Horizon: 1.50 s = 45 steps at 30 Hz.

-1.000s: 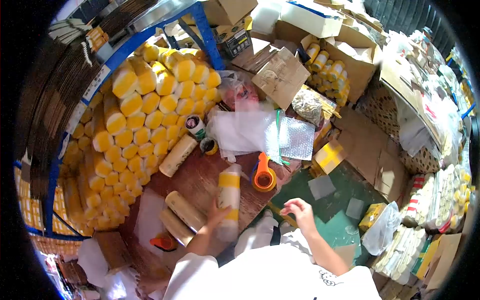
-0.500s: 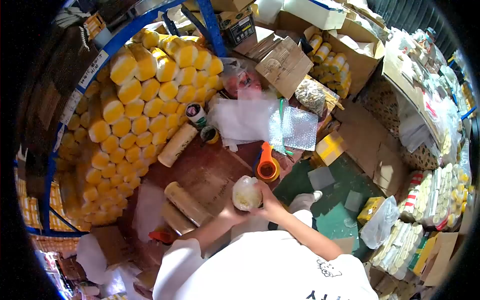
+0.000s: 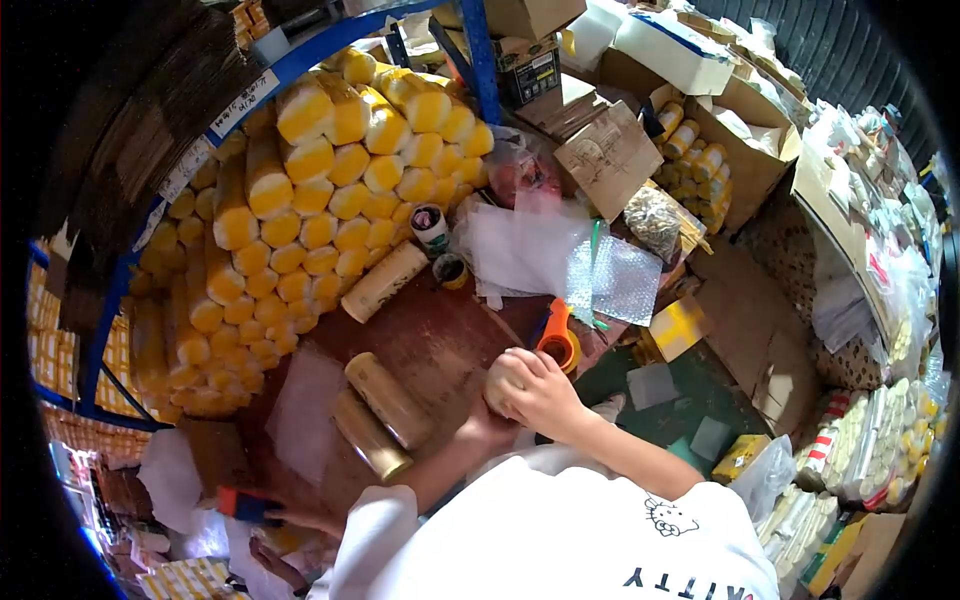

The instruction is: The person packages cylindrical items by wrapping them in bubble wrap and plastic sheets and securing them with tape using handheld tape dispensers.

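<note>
A pale, round-ended bundle in clear plastic is held between my two hands, close in front of my white shirt. My left hand is closed around its lower side. Across its top lies my right hand, with the fingers curled over the end and hiding most of it. Just beyond the right hand is an orange tape dispenser. Two tan film-wrapped cylinders, one nearer and one farther, lie on the reddish-brown surface left of my hands.
Yellow-and-white wrapped rolls are stacked inside a blue rack. Bubble wrap and another tan cylinder lie ahead. At lower left, another person's hand is at a red-and-blue object. Bagged goods crowd the right.
My right hand has moved from the bundle's side over its top. The view has shifted, and another person's hand has appeared at lower left with the red-and-blue object.
</note>
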### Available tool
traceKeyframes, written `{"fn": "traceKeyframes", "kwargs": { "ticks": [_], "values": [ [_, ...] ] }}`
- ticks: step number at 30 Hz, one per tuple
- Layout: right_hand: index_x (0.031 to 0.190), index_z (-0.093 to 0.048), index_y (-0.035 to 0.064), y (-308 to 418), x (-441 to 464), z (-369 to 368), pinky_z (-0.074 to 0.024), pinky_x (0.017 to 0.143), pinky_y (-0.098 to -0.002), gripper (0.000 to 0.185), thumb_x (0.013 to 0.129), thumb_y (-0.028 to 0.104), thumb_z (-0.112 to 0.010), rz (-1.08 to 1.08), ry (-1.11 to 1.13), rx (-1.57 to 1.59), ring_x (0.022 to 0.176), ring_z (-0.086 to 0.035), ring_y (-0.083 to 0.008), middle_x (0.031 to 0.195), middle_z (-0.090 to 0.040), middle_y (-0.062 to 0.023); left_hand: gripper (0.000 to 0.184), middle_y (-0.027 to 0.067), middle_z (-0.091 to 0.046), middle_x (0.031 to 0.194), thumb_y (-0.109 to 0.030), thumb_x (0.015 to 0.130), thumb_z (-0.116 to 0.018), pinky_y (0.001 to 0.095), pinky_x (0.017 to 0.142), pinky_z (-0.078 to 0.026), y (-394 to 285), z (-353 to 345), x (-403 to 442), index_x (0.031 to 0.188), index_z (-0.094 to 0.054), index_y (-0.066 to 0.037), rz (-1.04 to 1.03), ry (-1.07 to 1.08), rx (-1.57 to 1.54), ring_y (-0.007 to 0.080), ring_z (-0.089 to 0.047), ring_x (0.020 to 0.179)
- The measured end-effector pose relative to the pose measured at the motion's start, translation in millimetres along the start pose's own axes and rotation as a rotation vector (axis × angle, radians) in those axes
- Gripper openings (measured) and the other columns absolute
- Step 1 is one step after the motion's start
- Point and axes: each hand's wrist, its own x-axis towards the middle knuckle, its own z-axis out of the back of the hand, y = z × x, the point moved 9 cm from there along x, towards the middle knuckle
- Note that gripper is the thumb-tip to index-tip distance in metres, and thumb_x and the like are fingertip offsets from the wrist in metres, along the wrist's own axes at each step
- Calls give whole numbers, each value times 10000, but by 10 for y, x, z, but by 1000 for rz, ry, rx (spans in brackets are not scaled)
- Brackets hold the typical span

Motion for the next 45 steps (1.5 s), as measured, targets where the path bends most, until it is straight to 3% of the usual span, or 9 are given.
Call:
{"fn": "traceKeyframes", "kwargs": {
  "ticks": [2,10,22,34,36,40,41,44,45],
  "values": [
    [907,-543,82,-350,-128,-275,-372,835,-375,370,601,231,-686,-373,323,-55,987,-461,-251,1038,-475,-90,452,65,-334,1255,-359,849,-416,366,975,-318,-285,238,5,1252,-295,-193,-208,-280,1263,190,-343,1167],
    [1179,-432,67,-576,-225,-40,-372,867,-379,693,558,217,-701,-430,201,-259,1055,-414,-273,1122,-434,-114,771,84,-384,1244,-698,702,-386,399,923,-377,-111,768,-38,1256,-340,-164,-185,-724,227,248,-398,1133],
    [1088,-546,68,-962,-752,-387,-292,946,-430,476,628,128,-651,-793,93,-2,1135,-419,-248,1194,-459,-102,789,80,-338,1270,-684,694,-439,372,989,-303,17,461,214,1268,-294,-161,-248,-547,422,228,-334,1177],
    [758,-602,8,-622,-536,-193,-453,697,-351,159,609,59,-593,-471,-60,262,767,-556,-286,787,-579,-126,767,80,-331,1268,-645,709,-482,354,973,-320,75,507,-67,1263,-277,-156,-147,-681,475,216,-371,1150],
    [739,-602,9,-484,-506,-226,-458,679,-351,130,617,53,-594,-417,-71,313,766,-560,-284,788,-584,-126,695,70,-373,1243,-629,738,-444,355,949,-349,43,-147,11,1247,-315,-173,-321,-335,2063,215,-404,1125],
    [745,-615,18,-603,-609,-382,-465,634,-356,103,658,72,-617,-587,-73,414,697,-576,-289,737,-593,-137,593,44,-404,1235,-586,790,-381,347,934,-364,-102,514,50,1225,-371,-183,-123,-408,707,202,-416,1119],
    [758,-624,17,-645,-648,-352,-463,628,-353,112,659,70,-622,-650,-134,509,696,-577,-292,739,-593,-143,591,33,-405,1238,-585,809,-354,351,932,-366,-112,269,62,1241,-357,-182,-221,-258,1217,194,-425,1111],
    [780,-639,14,-708,-677,-333,-458,616,-344,122,672,70,-636,-665,-173,545,694,-578,-297,749,-594,-149,612,37,-410,1237,-597,820,-319,373,950,-342,-250,677,-4,1249,-353,-161,-229,-770,670,192,-412,1122],
    [771,-638,14,-759,-696,-372,-457,612,-341,109,679,74,-635,-722,-168,588,688,-577,-295,744,-593,-148,732,76,-324,1311,-642,810,-263,375,990,-272,-282,458,149,1316,-255,-114,-303,-558,837,216,-328,1194]
  ]
}}
